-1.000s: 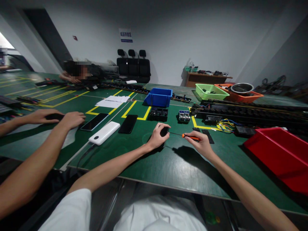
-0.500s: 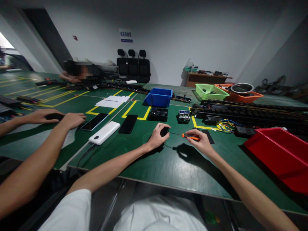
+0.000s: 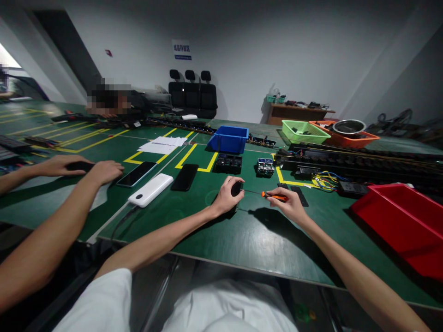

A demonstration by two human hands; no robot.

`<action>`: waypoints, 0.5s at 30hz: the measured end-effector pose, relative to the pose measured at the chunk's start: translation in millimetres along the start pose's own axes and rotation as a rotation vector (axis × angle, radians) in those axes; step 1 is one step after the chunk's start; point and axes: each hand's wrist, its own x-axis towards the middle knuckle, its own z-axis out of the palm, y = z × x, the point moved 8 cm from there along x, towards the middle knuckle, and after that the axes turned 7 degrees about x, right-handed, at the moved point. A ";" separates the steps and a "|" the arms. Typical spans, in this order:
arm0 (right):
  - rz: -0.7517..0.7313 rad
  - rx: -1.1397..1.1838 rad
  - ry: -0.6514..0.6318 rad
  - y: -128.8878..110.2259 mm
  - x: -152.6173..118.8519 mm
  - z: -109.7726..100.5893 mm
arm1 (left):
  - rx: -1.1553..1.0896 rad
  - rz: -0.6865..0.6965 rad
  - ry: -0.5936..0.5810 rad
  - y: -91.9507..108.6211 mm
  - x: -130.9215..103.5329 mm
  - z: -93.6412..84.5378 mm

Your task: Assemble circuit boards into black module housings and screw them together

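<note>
My left hand (image 3: 227,195) is closed around a small black part (image 3: 236,188) just above the green table (image 3: 221,235). My fingers cover much of it, so its exact kind does not show. In my right hand (image 3: 290,201) is a screwdriver (image 3: 276,197) with an orange handle. Its thin shaft points left, and the tip meets or nearly meets the black part. Beyond my hands stand a group of black modules (image 3: 229,163) and a smaller silver-and-black group (image 3: 265,167). Flat dark pieces (image 3: 299,196) lie behind my right hand.
A blue bin (image 3: 229,139) stands behind the modules, a red bin (image 3: 403,221) at the right. Long black assemblies with wires (image 3: 363,161) lie at the back right. To the left are a white power bank (image 3: 151,190), two phones (image 3: 185,177) and a co-worker's hands (image 3: 107,172).
Both hands stay in almost the same place, still holding the black part and the screwdriver. The screwdriver's handle looks slightly turned. The view has shifted very little.
</note>
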 end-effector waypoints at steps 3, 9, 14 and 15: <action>0.029 0.041 0.002 -0.9 0.5 2.1 | 0.009 0.002 -0.006 1.0 -0.3 0.1; 0.148 0.162 0.006 7.0 1.4 4.5 | 0.024 -0.005 -0.037 3.4 -1.0 1.2; 0.203 0.178 0.001 13.4 0.6 5.9 | 0.010 -0.009 -0.052 0.5 -0.3 3.5; 0.187 0.155 -0.001 12.5 0.9 5.6 | 0.006 -0.009 -0.051 -0.4 0.0 3.8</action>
